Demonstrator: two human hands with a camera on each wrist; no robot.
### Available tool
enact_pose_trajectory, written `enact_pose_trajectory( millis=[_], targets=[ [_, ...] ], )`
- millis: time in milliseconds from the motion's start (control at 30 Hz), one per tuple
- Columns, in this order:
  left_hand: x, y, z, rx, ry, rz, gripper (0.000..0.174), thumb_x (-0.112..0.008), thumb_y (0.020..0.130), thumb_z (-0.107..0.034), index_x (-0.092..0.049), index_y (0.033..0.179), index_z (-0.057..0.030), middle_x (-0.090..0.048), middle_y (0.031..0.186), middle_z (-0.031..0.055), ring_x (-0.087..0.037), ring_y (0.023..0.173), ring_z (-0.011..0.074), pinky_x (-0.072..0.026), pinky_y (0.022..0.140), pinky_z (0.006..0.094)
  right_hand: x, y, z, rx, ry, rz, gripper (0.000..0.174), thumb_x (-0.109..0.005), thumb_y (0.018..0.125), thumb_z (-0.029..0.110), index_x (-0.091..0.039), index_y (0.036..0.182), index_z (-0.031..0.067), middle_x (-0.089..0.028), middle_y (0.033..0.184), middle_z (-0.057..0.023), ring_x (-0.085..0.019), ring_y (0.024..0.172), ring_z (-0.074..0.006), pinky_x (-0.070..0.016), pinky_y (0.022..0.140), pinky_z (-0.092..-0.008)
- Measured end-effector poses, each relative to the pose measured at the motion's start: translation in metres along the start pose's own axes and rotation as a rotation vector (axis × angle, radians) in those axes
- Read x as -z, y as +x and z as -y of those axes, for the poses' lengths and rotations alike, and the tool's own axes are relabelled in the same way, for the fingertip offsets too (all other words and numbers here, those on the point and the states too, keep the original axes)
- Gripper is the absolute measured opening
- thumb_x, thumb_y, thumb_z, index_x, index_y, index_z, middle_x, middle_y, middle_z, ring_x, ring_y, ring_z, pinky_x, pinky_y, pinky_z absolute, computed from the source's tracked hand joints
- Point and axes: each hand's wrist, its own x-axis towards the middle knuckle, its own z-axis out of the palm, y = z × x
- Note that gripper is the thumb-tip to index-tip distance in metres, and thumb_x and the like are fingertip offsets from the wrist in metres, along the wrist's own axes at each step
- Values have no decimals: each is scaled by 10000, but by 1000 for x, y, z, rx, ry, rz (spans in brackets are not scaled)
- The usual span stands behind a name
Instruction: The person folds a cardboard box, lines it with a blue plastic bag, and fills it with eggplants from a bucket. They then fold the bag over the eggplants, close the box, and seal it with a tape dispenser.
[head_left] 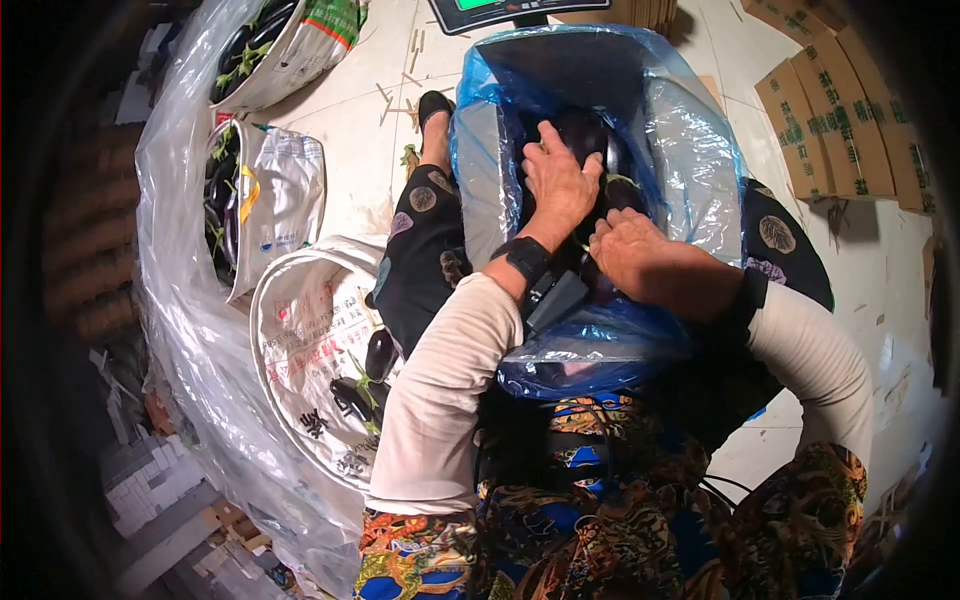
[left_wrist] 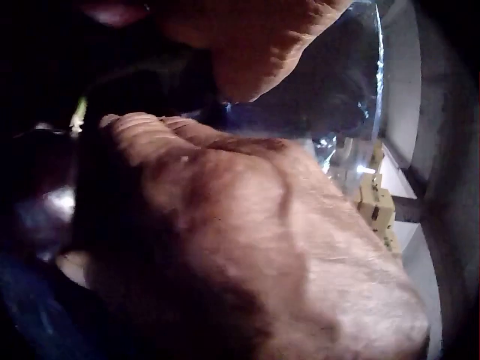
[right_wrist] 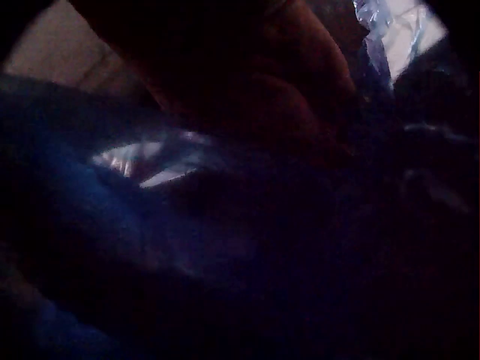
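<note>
A person's left hand (head_left: 560, 185) rests, fingers apart, on eggplants (head_left: 583, 130) inside a blue-plastic-lined box (head_left: 690, 150), the right hand (head_left: 650, 262) beside it, fingers bunched, their hold hidden.

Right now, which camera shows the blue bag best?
The head view: most of the blue bag shows there, well lit. The left wrist view catches only a shiny edge; the right wrist view, dim blue folds.

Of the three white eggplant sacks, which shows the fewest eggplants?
The bottom sack in the head view: just a few eggplants show against its white inside; the middle sack and top sack show dense heaps.
</note>
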Motion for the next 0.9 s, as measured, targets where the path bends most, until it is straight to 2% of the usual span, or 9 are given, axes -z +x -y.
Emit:
enact_pose_trajectory(
  millis=[133,233,400,467,500,600,733,867,900],
  targets=[
    [2,-1,-9,151,-179,136,978,-705,799,-294,-59,1481,-22,-244,1429,262,-314,1287,462,-291,1055,536,25,-5,-8,48,108,24,286,-645,777,179,-640,1011,15,-626,1050,-178,-583,1026,-301,-451,877,-404],
    [-16,-5,5,33,-47,103,1008,-721,789,-283,-39,1492,-47,-218,1471,237,-240,1344,435,-240,1078,550,35,-8,-22,90,226,49,320,-706,743,193,-618,985,4,-621,970,-175,-582,941,-319,-468,832,-400],
    [15,-9,-13,162,-57,198,978,-678,792,-458,-136,1493,-42,-244,1503,227,-259,1369,415,-271,1095,522,14,-13,-34,172,319,-351,222,-706,739,182,-615,870,27,-622,936,-170,-583,951,-358,-469,826,-447],
    [47,-12,-17,-166,-273,99,774,-647,799,-427,-402,1368,37,-488,1318,271,-441,1258,392,-313,1086,439,36,-12,-27,-14,329,-203,298,-706,788,210,-609,964,-10,-621,970,-202,-575,968,-393,-464,829,-463],
    [76,-20,-19,-334,-492,63,678,-636,820,-424,-500,1283,52,-568,1214,276,-537,1166,367,-382,1027,430,31,-13,-32,-1,296,-306,316,-700,794,202,-594,988,-24,-612,994,-234,-573,966,-419,-463,826,-482],
    [193,-60,-11,-422,-1117,369,485,-596,916,-325,-556,1220,52,-670,1077,156,-657,983,196,-497,826,282,49,-11,-32,10,334,-299,371,-668,819,148,-558,1114,-49,-596,1046,-261,-558,992,-450,-453,855,-488],
    [280,-103,103,-215,-1063,43,436,-542,943,-209,-481,1302,29,-644,1131,177,-660,990,225,-506,867,287,46,2,-33,-2,321,-343,371,-655,837,152,-550,1146,-25,-590,1069,-269,-551,983,-466,-459,847,-475],
    [267,-158,306,457,-979,-392,398,-563,937,-147,-481,1292,13,-612,1159,145,-599,1034,223,-488,873,321,73,-2,-5,-24,348,-264,332,-642,853,161,-556,1116,-23,-590,1039,-279,-547,979,-473,-455,825,-470],
    [251,-180,360,609,-800,-465,461,-623,854,-150,-516,1278,-4,-643,1045,120,-626,893,186,-509,789,302,79,-3,0,0,368,-233,306,-641,859,178,-564,1067,-33,-595,1004,-274,-550,968,-469,-451,805,-469]
  ],
)
